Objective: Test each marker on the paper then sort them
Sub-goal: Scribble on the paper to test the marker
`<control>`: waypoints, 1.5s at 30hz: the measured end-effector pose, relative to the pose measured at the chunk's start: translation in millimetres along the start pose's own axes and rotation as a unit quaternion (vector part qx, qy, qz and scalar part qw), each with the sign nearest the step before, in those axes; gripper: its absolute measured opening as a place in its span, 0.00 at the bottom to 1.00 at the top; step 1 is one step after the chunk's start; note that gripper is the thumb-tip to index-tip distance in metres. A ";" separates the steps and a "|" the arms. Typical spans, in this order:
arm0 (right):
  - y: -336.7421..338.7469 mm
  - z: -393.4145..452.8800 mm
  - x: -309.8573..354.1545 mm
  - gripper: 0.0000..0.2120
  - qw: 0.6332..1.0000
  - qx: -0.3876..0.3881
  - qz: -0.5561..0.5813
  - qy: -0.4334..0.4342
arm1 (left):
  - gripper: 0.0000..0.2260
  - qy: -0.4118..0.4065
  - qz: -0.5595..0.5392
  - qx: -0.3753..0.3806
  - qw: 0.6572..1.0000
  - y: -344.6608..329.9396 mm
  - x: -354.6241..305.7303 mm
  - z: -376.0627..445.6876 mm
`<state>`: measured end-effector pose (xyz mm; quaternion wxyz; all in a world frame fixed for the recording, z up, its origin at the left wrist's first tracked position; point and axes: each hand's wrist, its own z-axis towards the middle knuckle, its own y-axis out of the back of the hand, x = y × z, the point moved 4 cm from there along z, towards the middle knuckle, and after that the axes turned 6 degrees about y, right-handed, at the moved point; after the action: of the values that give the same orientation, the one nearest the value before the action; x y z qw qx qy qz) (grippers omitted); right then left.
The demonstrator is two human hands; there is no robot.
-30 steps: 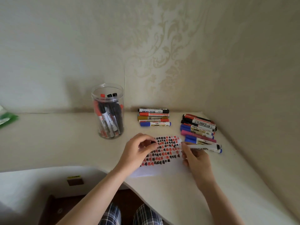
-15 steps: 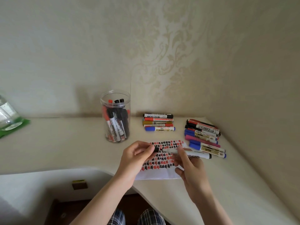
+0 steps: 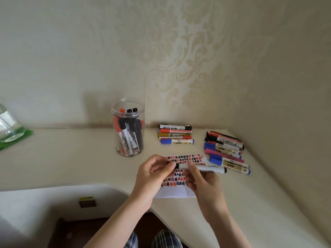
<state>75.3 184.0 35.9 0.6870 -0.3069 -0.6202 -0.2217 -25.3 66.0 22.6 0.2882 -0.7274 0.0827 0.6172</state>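
Holding a white marker (image 3: 201,168) level just above the paper (image 3: 180,173), the person has both hands on it: the right hand (image 3: 202,179) grasps the barrel with thumb and fingers curled round it, and the left hand (image 3: 154,173) pinches the black cap end at the marker's left tip. To my eye the step in hand is the cap, either coming off for a test stroke or going back on after one (the cap seam is hidden under the left fingertips, so I cannot say which). If it is coming off, the next move calls for a straight pull along the barrel, then a short stroke on the bare white strip at the paper's near edge, since the rest is already filled with rows of black and red marks.

Beyond the paper lie two sorted groups: a row of markers (image 3: 176,134) near the wall and a larger pile (image 3: 225,149) at the right. A clear jar (image 3: 128,127) of untested markers stands to the left. Which group means what is not evident.

Part of the paper is covered by the hands, the barrel's print reads only partly, and a bottle on something green (image 3: 10,131) is cut off at the left edge.
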 end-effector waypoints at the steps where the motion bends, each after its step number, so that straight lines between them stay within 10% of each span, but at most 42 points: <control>1: -0.2 -0.1 0.9 0.14 1.000 0.001 0.000 0.002 | 0.08 -0.003 -0.001 -0.001 1.000 0.5 -1.0 -1.1; 20: -8.4 6.7 8.8 0.13 0.997 0.065 -0.032 -0.025 | 0.17 0.001 -0.137 -0.035 0.990 36.9 -13.2 5.4; 34: -65.7 8.1 9.1 0.11 0.954 0.140 -0.227 0.136 | 0.13 -0.181 0.011 -0.120 0.976 47.2 -72.5 1.6; 45: -45.6 27.9 21.5 0.03 0.953 0.066 -0.235 0.181 | 0.14 -0.358 0.113 -0.245 0.894 82.0 -216.9 36.9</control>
<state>26.9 172.6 65.0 0.7350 -0.0616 -0.5534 -0.3870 -144.4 -33.1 199.0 0.0394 -0.4906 -0.0976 0.8650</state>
